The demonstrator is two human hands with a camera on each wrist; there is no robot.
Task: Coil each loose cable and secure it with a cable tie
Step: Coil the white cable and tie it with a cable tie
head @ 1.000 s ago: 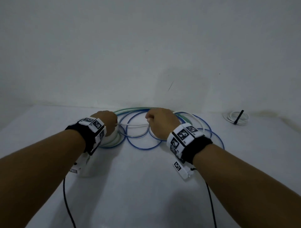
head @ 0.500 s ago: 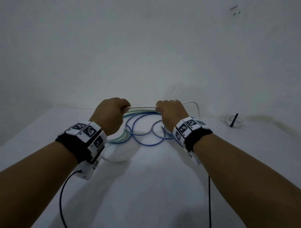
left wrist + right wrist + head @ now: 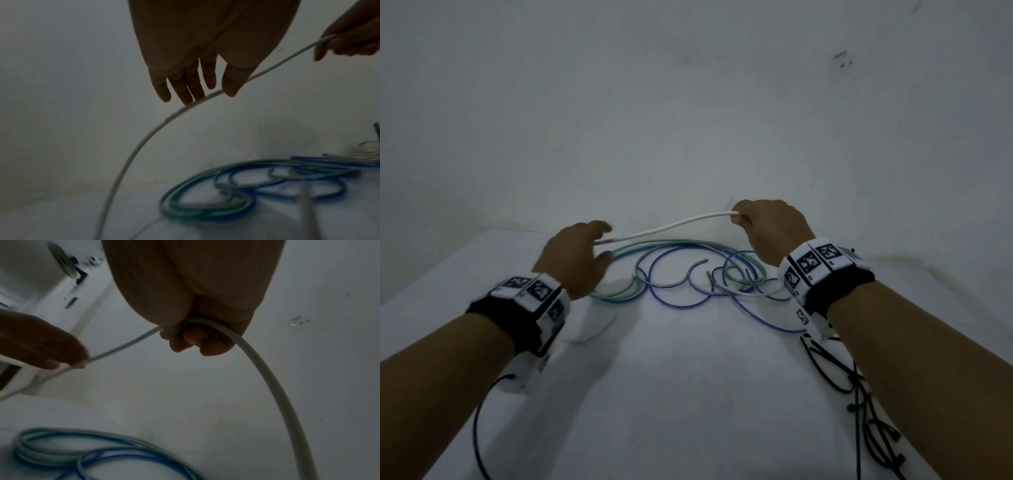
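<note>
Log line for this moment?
right hand grips thin white cable | left hand open, fingers touching it | no coil yet

White table point(image 3: 688, 411) — loose cables point(image 3: 674, 274)

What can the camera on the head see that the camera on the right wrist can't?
Only the head view shows both wristbands, the black cords by the right arm and the whole tangle spread on the table. Only the right wrist view shows the right hand curled round the white cable from below. Both show the white cable running between the hands, the left hand touching it, and the blue and green cables.
</note>
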